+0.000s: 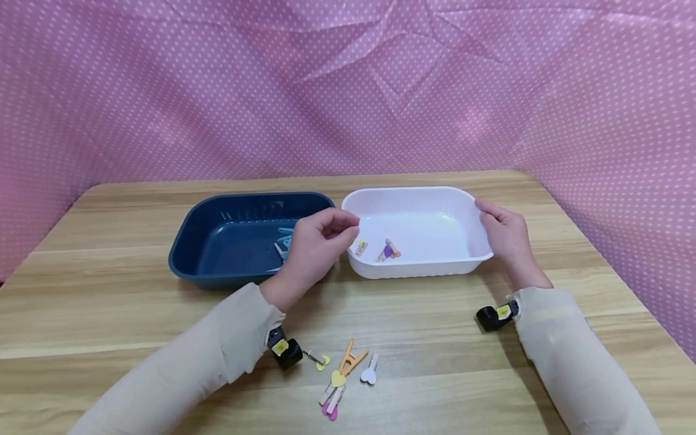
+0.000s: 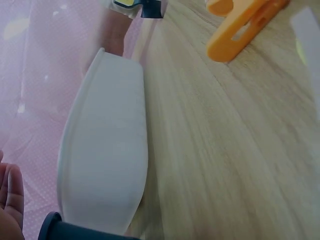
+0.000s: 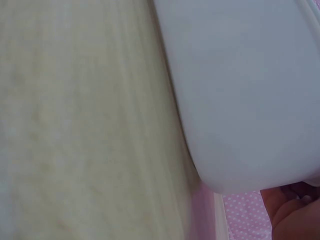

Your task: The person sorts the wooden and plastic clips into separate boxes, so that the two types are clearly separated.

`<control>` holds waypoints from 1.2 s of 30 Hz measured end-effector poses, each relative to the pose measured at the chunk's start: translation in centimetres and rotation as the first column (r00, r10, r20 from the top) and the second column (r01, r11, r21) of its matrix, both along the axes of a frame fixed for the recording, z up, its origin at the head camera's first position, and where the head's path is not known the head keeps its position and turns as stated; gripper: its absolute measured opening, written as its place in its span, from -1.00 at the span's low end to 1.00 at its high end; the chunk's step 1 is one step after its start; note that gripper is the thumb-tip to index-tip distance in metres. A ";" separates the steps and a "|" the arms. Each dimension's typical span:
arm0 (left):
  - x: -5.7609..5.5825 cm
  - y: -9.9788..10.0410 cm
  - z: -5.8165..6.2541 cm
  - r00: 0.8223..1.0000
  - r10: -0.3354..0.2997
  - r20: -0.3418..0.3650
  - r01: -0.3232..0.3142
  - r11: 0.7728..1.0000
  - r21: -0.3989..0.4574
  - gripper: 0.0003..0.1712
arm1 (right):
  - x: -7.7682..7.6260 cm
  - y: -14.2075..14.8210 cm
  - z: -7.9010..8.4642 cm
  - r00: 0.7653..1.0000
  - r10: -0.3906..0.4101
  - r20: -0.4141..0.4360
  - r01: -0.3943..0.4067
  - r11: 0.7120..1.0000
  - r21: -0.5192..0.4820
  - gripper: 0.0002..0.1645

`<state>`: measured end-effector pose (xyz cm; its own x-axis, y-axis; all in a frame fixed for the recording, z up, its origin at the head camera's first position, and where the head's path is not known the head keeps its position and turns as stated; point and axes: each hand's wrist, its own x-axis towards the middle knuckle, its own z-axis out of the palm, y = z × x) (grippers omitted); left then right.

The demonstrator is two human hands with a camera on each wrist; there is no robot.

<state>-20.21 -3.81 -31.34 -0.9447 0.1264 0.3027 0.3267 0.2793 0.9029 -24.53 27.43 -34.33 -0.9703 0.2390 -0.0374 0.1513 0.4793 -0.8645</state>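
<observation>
My left hand [image 1: 321,241] hovers at the left rim of the white basin [image 1: 418,269], thumb and fingers loosely curved with nothing visible between them. In the left wrist view, fingers [image 2: 14,192] show at the left edge, beside the basin's wall. My right hand [image 1: 508,238] grips the basin's right end, thumb over the rim. Inside it, at the front left, lie a wooden clothespin with a yellow heart [image 1: 361,247] and a small cluster of clothespins with a purple heart [image 1: 388,251]. The dark blue basin [image 1: 182,257] stands partly behind my left hand.
Light blue clips [image 1: 284,234] lie in the dark blue basin. Near the front of the wooden table are an orange plastic clothespin [image 1: 353,360], a white-heart clothespin [image 1: 369,374] and several other heart clothespins [image 1: 331,399]. A pink dotted cloth [image 1: 348,90] hangs behind.
</observation>
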 end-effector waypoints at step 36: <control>4.5 -6.3 0.5 0.982 -0.186 0.033 0.188 0.941 -0.280 -0.86 | -1.0 0.9 -1.7 1.000 -0.014 0.002 0.014 0.998 -0.062 -0.51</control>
